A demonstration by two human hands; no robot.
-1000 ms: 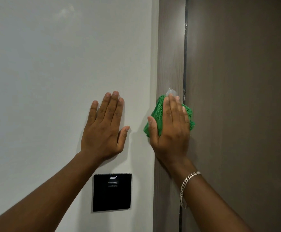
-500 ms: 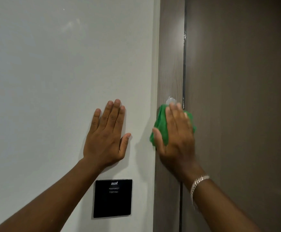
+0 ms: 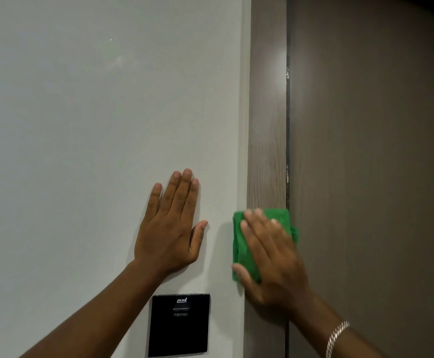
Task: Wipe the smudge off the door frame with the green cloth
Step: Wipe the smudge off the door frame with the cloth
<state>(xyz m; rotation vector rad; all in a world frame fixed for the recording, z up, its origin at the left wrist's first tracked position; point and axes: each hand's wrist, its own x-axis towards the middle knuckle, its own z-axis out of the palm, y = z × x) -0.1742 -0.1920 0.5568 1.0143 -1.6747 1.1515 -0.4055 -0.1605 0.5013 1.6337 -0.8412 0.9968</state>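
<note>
The green cloth [image 3: 241, 244] is pressed flat against the brown wood-grain door frame [image 3: 267, 140] by my right hand [image 3: 270, 257], whose fingers lie spread over it. The hand and cloth are slightly blurred. No smudge shows on the frame above the cloth; whatever lies under the cloth is hidden. My left hand [image 3: 170, 226] rests flat on the pale wall [image 3: 94, 125], palm down, fingers together and pointing up, holding nothing.
A black square wall panel [image 3: 179, 325] sits below my left hand. The dark brown door [image 3: 371, 164] is shut to the right of the frame, with a thin dark gap between them. A silver bracelet [image 3: 336, 337] circles my right wrist.
My right hand has slid the cloth down the frame. The small whitish mark seen just above the cloth earlier no longer shows. My left hand stays flat on the wall.
</note>
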